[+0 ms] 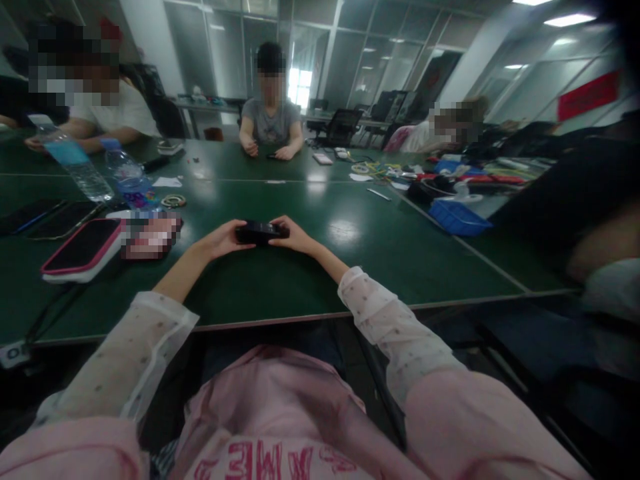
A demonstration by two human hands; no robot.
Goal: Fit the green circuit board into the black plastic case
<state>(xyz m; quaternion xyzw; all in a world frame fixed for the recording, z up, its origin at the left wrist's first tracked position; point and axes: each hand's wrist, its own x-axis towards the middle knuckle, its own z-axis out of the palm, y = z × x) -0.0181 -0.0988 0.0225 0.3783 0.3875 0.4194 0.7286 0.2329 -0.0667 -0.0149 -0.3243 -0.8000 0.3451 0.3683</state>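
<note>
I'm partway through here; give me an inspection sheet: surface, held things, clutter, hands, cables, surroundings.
Surface: green table, glossy, with glare spots and panel seams.
Things in hand: small black object, details too blurred to tell.
Clutter: pink-edged phone and two bottles at left; blue basket at right.
Hands: left hand and right hand grip opposite ends of the object.
Cables: yellowish cables tangled at far right, away from both hands.
Surroundings: person in grey seated opposite; others nearby.

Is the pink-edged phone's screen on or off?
Off, it seems: the pink-edged phone lies face up and its screen shows only black.
</note>
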